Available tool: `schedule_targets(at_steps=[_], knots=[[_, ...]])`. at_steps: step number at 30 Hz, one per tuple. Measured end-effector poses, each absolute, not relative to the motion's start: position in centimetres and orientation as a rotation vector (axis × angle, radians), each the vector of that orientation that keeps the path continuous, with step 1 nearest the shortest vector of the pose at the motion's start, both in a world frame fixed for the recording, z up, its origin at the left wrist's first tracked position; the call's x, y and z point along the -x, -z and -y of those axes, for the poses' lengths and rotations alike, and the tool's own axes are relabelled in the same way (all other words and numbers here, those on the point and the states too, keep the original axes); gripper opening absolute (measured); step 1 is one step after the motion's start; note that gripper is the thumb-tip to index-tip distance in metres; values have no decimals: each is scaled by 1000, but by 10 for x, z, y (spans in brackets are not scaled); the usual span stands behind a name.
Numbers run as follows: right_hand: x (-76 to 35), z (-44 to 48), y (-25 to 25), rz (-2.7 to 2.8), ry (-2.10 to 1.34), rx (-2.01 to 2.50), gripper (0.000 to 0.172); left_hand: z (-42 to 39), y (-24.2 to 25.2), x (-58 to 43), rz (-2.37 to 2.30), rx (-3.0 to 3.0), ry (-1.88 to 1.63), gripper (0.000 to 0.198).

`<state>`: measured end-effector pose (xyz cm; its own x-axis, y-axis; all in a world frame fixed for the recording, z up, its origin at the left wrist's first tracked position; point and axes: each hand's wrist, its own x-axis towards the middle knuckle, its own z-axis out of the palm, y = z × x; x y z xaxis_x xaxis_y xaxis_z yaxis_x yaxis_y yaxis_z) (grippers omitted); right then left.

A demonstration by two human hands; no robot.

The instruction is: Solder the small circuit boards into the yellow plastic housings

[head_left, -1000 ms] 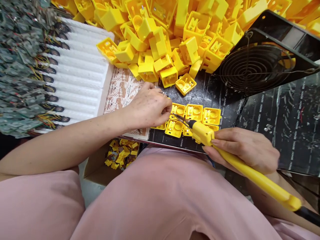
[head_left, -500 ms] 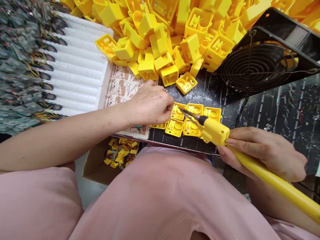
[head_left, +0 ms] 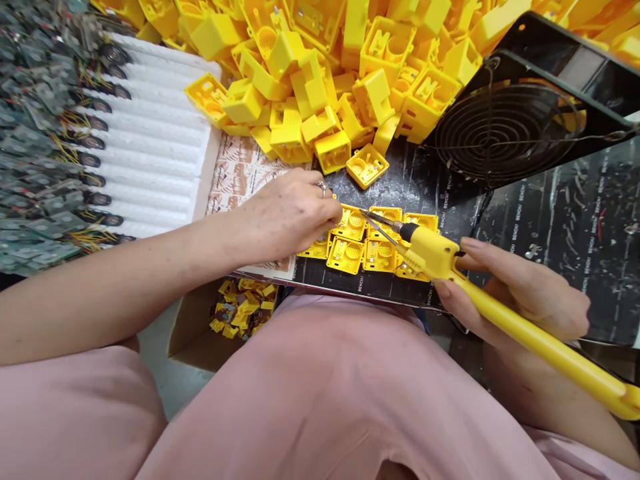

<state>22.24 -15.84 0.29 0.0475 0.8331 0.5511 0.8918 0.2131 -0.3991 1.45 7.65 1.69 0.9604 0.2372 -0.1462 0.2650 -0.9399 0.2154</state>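
My right hand (head_left: 525, 287) is closed round a yellow soldering iron (head_left: 480, 293), thumb below and fingers above its handle. The dark tip points left, over a yellow plastic housing (head_left: 350, 225) in the back row of a block of housings on the bench. My left hand (head_left: 300, 210), wearing a ring, is closed at the left end of that block, its fingertips bent down by the housings. What it pinches, if anything, is hidden. A front-row housing (head_left: 345, 255) lies open side up beside its fingers.
Yellow housings (head_left: 310, 87) lie heaped at the back. A black fan (head_left: 505, 120) stands on the right of the black bench top (head_left: 555, 267). White foam (head_left: 155, 147) and wired circuit boards (head_left: 40, 153) are on the left. Below, a cardboard box (head_left: 195, 340) holds small yellow pieces.
My left hand has turned, so its ring and back show more. The fingers of my right hand have shifted on the soldering iron, whose handle now slopes less steeply. The view has moved slightly.
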Motion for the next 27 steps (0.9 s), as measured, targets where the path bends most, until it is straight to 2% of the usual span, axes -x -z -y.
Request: schedule_targets(at_steps=[5, 13, 19, 25, 27], knots=[[-212, 161, 6, 1623, 53, 1682, 63, -73, -6, -21, -544, -2934, 79, 26], [-203, 151, 14, 1629, -5, 1500, 20, -72, -1, -28, -538, -2981, 129, 27], [-202, 145, 5, 1739, -6, 1518, 24, -70, -6, -33, -563, -2964, 197, 27], [-210, 149, -4, 1740, -46, 1519, 9, -72, -6, -37, -561, -2929, 225, 24], [-216, 154, -2, 1695, -4, 1520, 9, -72, -7, -39, -557, -2946, 250, 23]])
